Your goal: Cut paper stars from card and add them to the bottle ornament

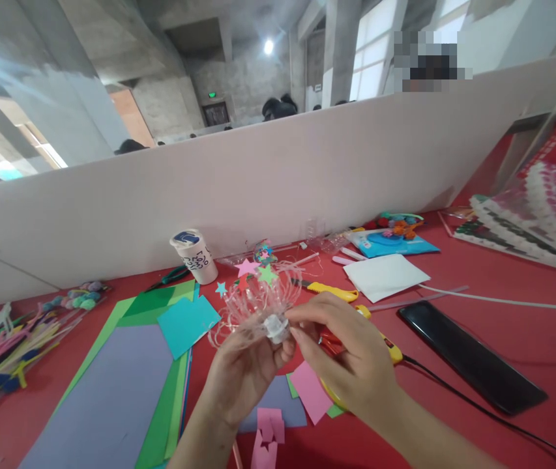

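A flower-like craft (253,293) of looped transparent plastic strips, with a whitish knob (276,327) at its near end, lies in my left hand (246,374). The fingers of that hand curl round its base from below. My right hand (351,352) pinches the knob's right side with thumb and forefinger. Paper stars show among and beyond the loops, including a pink star (247,268) and a green star (267,274). Beneath my right hand is a yellow glue gun (392,348), mostly covered, with a black cord. Pink paper (311,391) with cut pieces lies below my hands.
Purple sheets (106,384) and green ones spread at left, near a turquoise sheet (187,324). A white cup (194,257), a yellow cutter (334,291), white paper (386,277) and a black phone-like slab (473,358) lie around. A white partition (258,189) stands behind.
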`<state>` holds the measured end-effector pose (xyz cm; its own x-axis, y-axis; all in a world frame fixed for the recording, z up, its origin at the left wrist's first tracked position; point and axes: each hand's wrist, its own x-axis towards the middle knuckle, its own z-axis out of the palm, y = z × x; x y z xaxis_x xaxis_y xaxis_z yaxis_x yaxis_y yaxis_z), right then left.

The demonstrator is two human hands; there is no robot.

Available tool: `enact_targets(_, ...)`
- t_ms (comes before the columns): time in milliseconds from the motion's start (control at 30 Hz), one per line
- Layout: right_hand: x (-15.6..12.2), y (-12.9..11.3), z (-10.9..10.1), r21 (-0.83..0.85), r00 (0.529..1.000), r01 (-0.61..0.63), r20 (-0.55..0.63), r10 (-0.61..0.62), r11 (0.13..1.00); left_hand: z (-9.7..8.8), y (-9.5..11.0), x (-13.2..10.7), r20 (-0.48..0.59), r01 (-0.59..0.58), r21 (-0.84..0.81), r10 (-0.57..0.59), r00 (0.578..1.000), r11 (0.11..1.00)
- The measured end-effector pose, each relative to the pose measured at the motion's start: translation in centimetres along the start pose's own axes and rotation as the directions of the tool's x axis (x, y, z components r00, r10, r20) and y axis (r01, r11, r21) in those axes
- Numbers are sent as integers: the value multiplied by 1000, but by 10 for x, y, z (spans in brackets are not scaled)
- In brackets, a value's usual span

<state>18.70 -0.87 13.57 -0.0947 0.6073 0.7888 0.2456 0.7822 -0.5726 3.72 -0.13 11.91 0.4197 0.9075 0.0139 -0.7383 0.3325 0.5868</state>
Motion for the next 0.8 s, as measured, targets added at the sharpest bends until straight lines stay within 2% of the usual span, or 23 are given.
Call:
enact_targets(133,0,-1,1,-63,999,51,-13,-52,997,1,-2,-1,59,30,-6,-30,998,1000)
enact_targets(233,-1,-2,2,-112,997,66,-26,-69,991,-1,-3,0,63,-12,76,7,998,997)
enact_targets(400,-1,-4,1,-140,1000,-24,-14,22,990,-4,-5,1,-6,-74,216,77,997,974)
enact_targets(533,-2,-2,1,38,989,-144,25,143,989,-7,-4,1,-24,-99,243,107,994,965)
enact_targets(633,-2,-1,0,210,963,-267,81,256,941,-8,-3,1,-13,-95,241,101,995,966)
enact_targets(800,0,-3,-3,270,914,-400,195,357,876,-11,-1,1,0,-78,274,81,997,958)
